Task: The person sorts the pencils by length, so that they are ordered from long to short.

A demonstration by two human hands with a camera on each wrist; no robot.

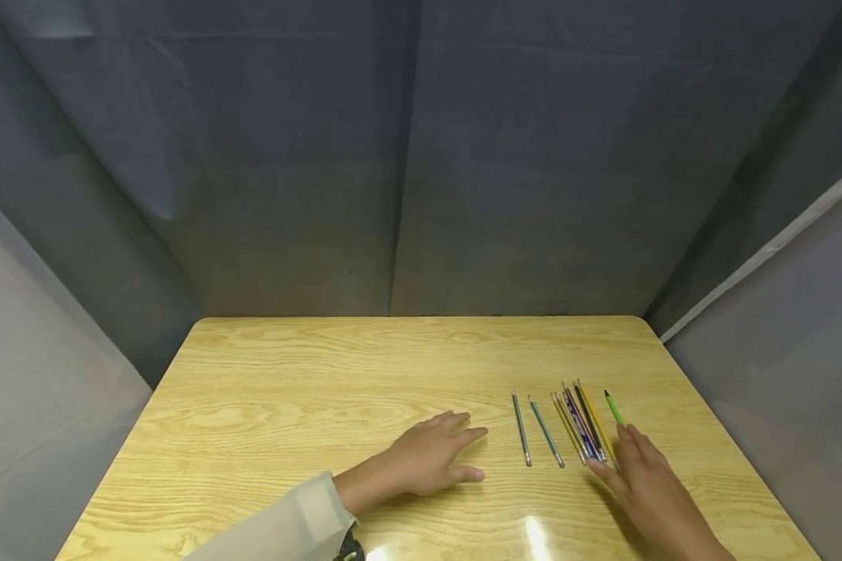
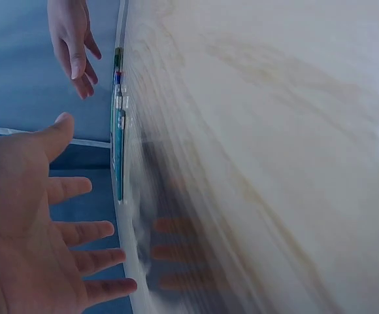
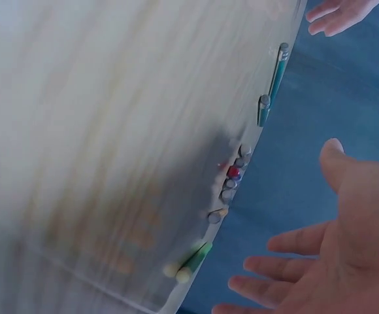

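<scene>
Low in the frame on the tabletop, the left hand is laid flat and released, the right hand is spread over the pens with nothing grasped, and all pens are judged still unlifted.

Green pencil lower end hidden under right hand; bunched pencils too small to count.
</scene>
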